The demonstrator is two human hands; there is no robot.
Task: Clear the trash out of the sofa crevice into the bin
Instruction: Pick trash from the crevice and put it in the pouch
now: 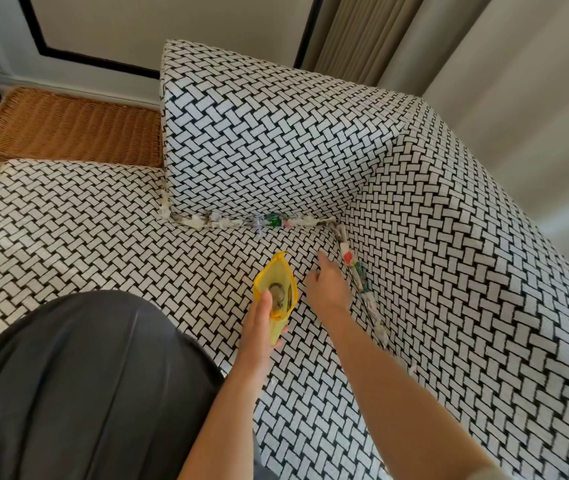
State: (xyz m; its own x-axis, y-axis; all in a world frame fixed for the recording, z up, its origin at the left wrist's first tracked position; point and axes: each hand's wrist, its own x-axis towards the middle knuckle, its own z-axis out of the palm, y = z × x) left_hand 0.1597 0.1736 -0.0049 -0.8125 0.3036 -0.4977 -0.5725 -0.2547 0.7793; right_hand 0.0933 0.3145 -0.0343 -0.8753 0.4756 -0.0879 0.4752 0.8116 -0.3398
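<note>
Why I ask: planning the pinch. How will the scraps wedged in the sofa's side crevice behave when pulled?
Probably floppy and very light: the scraps look like crumpled paper and thin wrappers. They may snag or tear rather than slide free, being wedged in the crevice beside the right hand. Rolling seems unlikely; none looks round.

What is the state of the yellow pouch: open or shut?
Open. The pouch in the left hand gapes, and round metal pieces show inside.
</note>
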